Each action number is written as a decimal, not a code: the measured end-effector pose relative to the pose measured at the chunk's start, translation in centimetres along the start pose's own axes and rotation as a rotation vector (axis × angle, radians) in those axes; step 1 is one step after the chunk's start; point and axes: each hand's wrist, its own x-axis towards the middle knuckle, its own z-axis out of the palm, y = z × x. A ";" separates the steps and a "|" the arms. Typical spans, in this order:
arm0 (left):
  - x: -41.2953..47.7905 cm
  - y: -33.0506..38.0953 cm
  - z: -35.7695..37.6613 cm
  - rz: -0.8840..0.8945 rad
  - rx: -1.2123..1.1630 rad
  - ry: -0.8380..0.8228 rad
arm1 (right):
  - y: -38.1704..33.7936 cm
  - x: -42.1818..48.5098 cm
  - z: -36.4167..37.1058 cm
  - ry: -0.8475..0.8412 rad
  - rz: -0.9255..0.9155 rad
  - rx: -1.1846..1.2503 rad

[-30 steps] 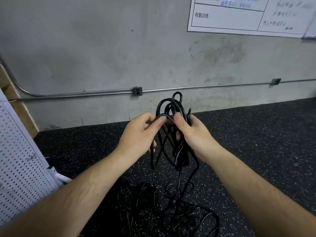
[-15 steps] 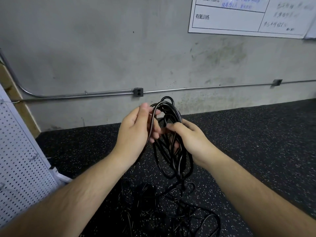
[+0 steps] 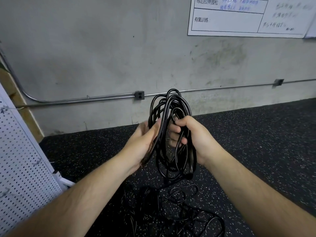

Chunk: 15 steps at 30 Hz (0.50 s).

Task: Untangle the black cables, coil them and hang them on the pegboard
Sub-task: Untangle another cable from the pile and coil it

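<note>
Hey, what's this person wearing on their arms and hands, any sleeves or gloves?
Nothing visible: the left hand and right hand are ungloved, with no rings, watch or bracelets showing. Both forearms are bare to the frame edge, without sleeves.

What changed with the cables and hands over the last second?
The right grip went from pinching the top of the coil to wrapping its fingers round the whole bundle. The left grip let go its pinch and now lies flat against one loop, blurred. The tangled cables on the floor and the pegboard stayed put.
</note>
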 end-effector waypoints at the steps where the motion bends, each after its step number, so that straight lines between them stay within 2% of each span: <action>1: 0.0 0.0 0.0 -0.014 0.001 -0.047 | 0.1 0.0 -0.1 -0.010 0.017 0.021; 4: -0.1 -0.3 -0.1 -0.081 0.056 -0.146 | 0.2 0.0 -0.2 -0.063 0.077 0.096; 7: -0.2 -0.2 -0.1 -0.041 0.073 -0.206 | 0.1 -0.1 -0.4 -0.095 0.121 0.114; 11: 0.2 0.7 -0.5 -0.102 -0.124 -0.070 | -0.4 0.1 -0.9 -0.009 0.104 -0.099; 15: 0.4 1.1 -0.9 -0.132 -0.041 -0.063 | -0.1 -0.1 -1.0 0.165 0.049 -0.376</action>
